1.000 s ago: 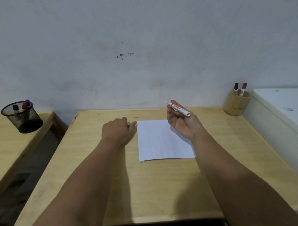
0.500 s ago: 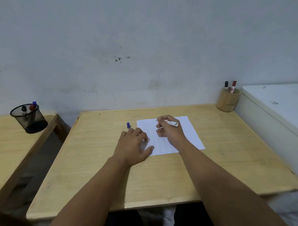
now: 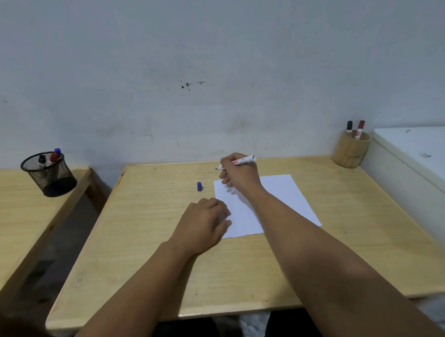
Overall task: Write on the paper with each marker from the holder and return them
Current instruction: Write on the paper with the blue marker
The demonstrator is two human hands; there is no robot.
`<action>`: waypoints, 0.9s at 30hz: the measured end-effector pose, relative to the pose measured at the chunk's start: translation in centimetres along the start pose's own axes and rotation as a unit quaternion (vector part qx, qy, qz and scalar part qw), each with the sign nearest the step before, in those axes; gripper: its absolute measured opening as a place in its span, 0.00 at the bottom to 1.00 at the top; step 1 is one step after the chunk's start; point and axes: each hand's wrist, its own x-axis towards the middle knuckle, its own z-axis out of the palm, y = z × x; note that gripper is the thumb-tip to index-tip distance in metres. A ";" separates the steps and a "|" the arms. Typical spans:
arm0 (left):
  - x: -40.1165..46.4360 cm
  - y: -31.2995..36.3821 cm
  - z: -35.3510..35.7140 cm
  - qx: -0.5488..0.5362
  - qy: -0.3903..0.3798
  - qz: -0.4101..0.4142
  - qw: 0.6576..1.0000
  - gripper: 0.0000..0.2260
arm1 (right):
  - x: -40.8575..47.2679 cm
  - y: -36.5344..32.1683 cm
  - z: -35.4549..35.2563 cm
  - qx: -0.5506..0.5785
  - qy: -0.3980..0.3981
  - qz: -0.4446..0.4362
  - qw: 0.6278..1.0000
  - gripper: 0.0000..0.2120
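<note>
- Right hand (image 3: 240, 175) grips uncapped marker (image 3: 239, 162), tip over far left corner of paper (image 3: 265, 204).
- Left hand (image 3: 204, 224) holds nothing, fingers loosely curled, touching the paper's left edge.
- Blue cap (image 3: 199, 186) stands on table (image 3: 143, 246).

Both forearms are bare, with no sleeves in view. The left hand (image 3: 205, 223) and right hand (image 3: 240, 174) are bare too.

A single head-worn wide-angle camera looks forward and down across the wooden bench (image 3: 133, 247) toward a pale wall (image 3: 212, 55), close enough that both forearms enter from the bottom edge, with a second bench (image 3: 13, 213) at far left and a white surface (image 3: 417, 149) at right.
</note>
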 end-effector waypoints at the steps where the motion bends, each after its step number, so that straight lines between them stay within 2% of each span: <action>1: 0.1 -0.1 -0.1 0.006 -0.008 0.003 1.000 0.13 | 0.2 0.1 0.3 0.006 -0.004 0.008 1.000 0.09; 5: -0.2 -0.2 -0.3 0.031 -0.005 -0.005 0.999 0.17 | 0.5 2.1 1.1 0.029 -0.025 0.045 0.998 0.07; 9: -0.6 -0.4 -0.5 0.070 0.007 -0.075 0.995 0.28 | 0.4 4.4 1.2 0.012 0.011 0.013 1.000 0.07; 13: -1.0 -0.3 -1.0 0.097 -0.077 -0.128 0.984 0.43 | 1.0 4.5 1.2 0.020 0.006 0.012 1.000 0.07; 15: -1.3 -0.5 -1.1 0.103 -0.095 -0.146 0.979 0.48 | 1.3 4.4 1.3 0.034 -0.002 0.026 0.999 0.08; 18: -1.4 -0.5 -1.1 0.104 -0.109 -0.161 0.976 0.50 | 1.5 3.9 1.4 0.041 -0.010 0.041 0.998 0.10; 23: -1.3 -0.4 -1.1 0.103 -0.106 -0.164 0.975 0.50 | 1.9 3.3 1.1 0.033 -0.013 -0.007 0.999 0.10; 27: -1.5 -0.4 -1.1 0.102 -0.102 -0.170 0.975 0.52 | 1.6 4.7 0.8 -0.030 0.003 -0.033 0.999 0.15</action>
